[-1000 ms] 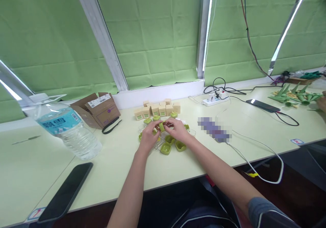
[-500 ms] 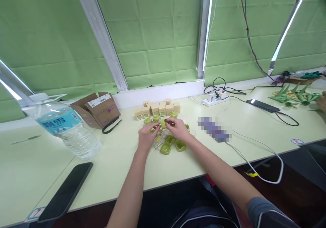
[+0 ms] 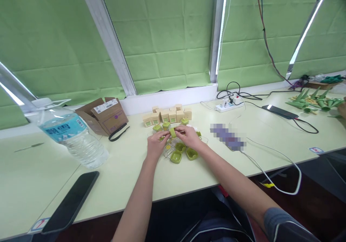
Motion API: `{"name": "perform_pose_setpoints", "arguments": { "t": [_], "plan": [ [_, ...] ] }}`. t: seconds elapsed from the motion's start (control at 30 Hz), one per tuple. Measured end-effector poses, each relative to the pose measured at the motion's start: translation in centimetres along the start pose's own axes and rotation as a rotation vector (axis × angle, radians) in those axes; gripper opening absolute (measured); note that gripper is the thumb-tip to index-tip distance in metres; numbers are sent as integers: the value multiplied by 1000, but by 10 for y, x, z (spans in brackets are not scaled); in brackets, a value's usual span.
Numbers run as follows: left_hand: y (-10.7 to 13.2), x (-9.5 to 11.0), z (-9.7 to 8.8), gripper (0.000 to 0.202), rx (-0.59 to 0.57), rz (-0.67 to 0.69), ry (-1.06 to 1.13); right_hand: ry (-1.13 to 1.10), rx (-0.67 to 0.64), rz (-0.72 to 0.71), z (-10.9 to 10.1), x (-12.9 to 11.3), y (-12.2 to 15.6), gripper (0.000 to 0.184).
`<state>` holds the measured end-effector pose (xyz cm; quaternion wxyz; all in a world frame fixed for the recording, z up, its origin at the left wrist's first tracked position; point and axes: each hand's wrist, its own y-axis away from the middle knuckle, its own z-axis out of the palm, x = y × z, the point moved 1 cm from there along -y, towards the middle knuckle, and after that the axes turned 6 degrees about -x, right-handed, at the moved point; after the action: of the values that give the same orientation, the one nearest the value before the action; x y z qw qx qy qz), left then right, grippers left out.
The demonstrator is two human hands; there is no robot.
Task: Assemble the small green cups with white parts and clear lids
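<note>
Closest in, a dark phone (image 3: 70, 202) is lying flat near the table (image 3: 129, 177) edge, with a water bottle (image 3: 72, 135) tipped on its side just beyond it. Further in, a small green cap (image 3: 173, 132) is being pinched between the left hand (image 3: 156, 145) and right hand (image 3: 189, 136), both closed on it from opposite sides just above the table, over a cluster of loose green caps (image 3: 176, 157). It looks like light, stiff plastic, probably a bit slick, so a fingertip hold on its side walls seems best. Behind, small beige boxes (image 3: 167, 115) are lined up, plus a cardboard box (image 3: 105, 116) to the left.
</note>
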<state>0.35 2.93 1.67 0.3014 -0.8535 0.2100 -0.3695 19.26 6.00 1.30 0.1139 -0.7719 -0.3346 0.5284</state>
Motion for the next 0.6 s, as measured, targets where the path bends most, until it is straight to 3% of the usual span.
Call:
{"name": "perform_pose_setpoints", "arguments": {
  "t": [0.6],
  "plan": [
    [-2, 6, 0, 22, -43, -3, -15, 13, 66, -7, 2, -4, 1, 7]
  ]
}}
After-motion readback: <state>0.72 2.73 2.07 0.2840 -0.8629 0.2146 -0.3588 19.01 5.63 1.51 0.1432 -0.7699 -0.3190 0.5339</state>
